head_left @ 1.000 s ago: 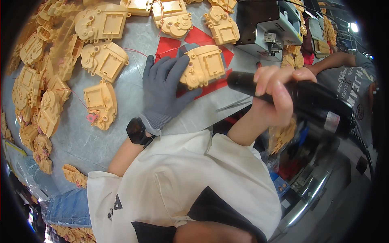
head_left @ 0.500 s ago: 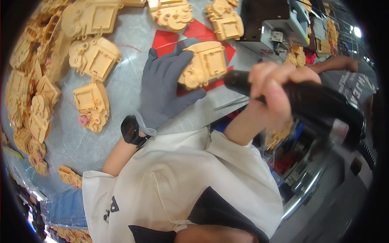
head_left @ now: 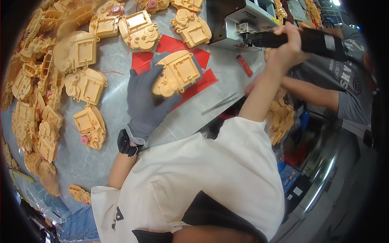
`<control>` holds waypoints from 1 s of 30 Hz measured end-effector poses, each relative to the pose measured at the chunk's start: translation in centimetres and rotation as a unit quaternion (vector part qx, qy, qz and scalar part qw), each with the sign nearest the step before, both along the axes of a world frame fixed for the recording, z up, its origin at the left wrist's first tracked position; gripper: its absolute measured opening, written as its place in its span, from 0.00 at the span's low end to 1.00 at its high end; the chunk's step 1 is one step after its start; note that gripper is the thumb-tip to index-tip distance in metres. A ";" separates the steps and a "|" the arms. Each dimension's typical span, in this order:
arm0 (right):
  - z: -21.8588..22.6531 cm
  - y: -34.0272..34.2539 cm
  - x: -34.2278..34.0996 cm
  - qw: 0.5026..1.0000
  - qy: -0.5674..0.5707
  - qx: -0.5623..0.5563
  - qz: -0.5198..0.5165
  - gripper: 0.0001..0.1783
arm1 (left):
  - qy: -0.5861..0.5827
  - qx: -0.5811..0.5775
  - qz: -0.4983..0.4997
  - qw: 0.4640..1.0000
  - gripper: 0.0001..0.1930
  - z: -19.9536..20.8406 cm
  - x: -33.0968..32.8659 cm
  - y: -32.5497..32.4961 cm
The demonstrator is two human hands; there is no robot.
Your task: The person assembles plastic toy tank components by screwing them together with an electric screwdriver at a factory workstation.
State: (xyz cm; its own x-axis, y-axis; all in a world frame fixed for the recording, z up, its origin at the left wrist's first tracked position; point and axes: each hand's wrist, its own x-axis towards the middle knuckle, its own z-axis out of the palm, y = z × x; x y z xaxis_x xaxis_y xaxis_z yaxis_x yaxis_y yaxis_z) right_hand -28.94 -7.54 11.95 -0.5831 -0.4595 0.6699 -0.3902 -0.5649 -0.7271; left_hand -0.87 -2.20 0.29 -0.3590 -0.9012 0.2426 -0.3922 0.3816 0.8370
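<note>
My left hand, in a grey glove, grips a yellow plastic housing by its left edge, thumb near its lower side and fingers along the top. The housing has a rectangular recess and rests over red pieces on the grey table. Bare and raised, my right hand is wrapped round a black powered screwdriver. That tool lies nearly level, its tip pointing left at the metal front of a box-shaped machine, probably a screw feeder. Whether the tip touches the machine I cannot tell.
Many similar yellow housings cover the table's left and far side, some with thin red wires. Tweezers and a small red tube lie by the right edge. Another person's arm reaches in from the right.
My right hand has carried the screwdriver away from the housing, up and to the right, so its tip is now at the machine. My left hand still holds the housing. The view has shifted.
</note>
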 end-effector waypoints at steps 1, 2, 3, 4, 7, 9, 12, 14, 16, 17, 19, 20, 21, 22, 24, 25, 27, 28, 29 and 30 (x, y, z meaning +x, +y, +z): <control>0.0 0.0 0.5 0.999 0.020 0.046 -0.003 0.16 | -0.003 -0.002 0.001 1.000 0.36 0.2 -0.1 -0.1; -0.2 0.3 0.4 0.999 0.018 0.049 -0.001 0.16 | -0.006 -0.003 0.002 1.000 0.37 0.3 -0.1 0.0; -0.5 0.6 0.1 0.997 -0.002 0.070 0.034 0.17 | -0.008 -0.002 0.006 1.000 0.37 0.2 -0.1 -0.1; -1.1 0.5 0.6 0.993 -0.022 0.087 0.083 0.19 | -0.012 -0.015 0.011 1.000 0.36 -0.1 0.2 0.1; -1.8 5.2 3.8 0.980 -0.100 0.059 0.160 0.21 | -0.012 -0.033 0.014 0.999 0.36 -0.3 0.1 -0.4; 0.0 6.9 5.6 0.979 -0.045 0.011 0.197 0.24 | -0.010 -0.034 -0.010 0.999 0.37 0.0 0.1 -0.2; 0.3 6.2 5.3 0.988 -0.061 -0.039 0.137 0.24 | -0.015 -0.044 -0.010 0.999 0.38 -0.4 -0.1 -0.3; 0.2 5.4 2.7 0.990 -0.118 0.011 0.071 0.25 | -0.006 -0.061 0.004 0.998 0.38 -0.6 0.0 -0.2; -0.5 5.5 1.6 0.993 -0.110 0.016 0.046 0.22 | -0.005 -0.060 0.005 0.998 0.38 -0.6 0.1 -0.2; -0.9 5.7 1.3 0.995 -0.094 0.012 0.032 0.21 | -0.008 -0.059 0.010 0.998 0.38 -0.6 0.1 -0.1; -1.6 6.0 0.8 0.995 -0.094 0.007 0.030 0.14 | -0.009 -0.056 0.008 0.998 0.37 -0.5 0.1 -0.1; -1.6 6.0 0.4 0.995 -0.097 0.007 0.033 0.06 | -0.015 -0.049 0.011 0.999 0.37 -0.5 0.0 -0.1; -1.7 5.4 -0.5 0.995 -0.095 0.002 0.026 0.06 | -0.013 -0.054 0.003 0.998 0.37 -0.6 -0.3 -0.3; -1.7 4.4 -1.4 0.993 -0.114 -0.003 0.032 0.10 | -0.013 -0.042 0.010 0.999 0.37 -0.5 -0.3 -0.1; -1.0 2.7 -1.3 0.996 -0.085 -0.034 -0.001 0.15 | -0.018 -0.033 0.012 0.999 0.37 -0.3 -0.2 0.3; -0.5 1.5 -0.4 0.997 -0.034 -0.060 -0.040 0.16 | -0.010 -0.028 0.016 0.999 0.37 -0.3 -0.3 0.3; -0.3 0.9 -0.2 0.997 -0.035 -0.075 -0.012 0.18 | -0.002 -0.027 0.019 0.999 0.37 -0.4 -0.4 0.4; -0.5 0.7 -0.1 0.997 -0.049 -0.067 0.007 0.18 | -0.007 -0.027 0.015 0.999 0.37 -0.4 -0.2 0.4; -0.7 0.6 -0.1 0.996 -0.062 -0.058 0.025 0.18 | -0.012 -0.026 0.011 1.000 0.37 -0.4 -0.1 0.5; -0.8 0.4 -0.4 0.998 -0.027 -0.054 0.024 0.17 | -0.012 -0.028 0.009 0.999 0.37 -0.4 -0.1 0.5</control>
State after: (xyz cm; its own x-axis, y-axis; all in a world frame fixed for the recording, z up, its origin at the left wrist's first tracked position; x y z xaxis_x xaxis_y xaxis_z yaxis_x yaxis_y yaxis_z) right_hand -29.32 -7.17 11.12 -0.5993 -0.4140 0.6851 -0.3222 -0.6588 -0.6799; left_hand -1.01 -1.71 -0.14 -0.3485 -0.8933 0.2837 -0.4199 0.4194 0.8049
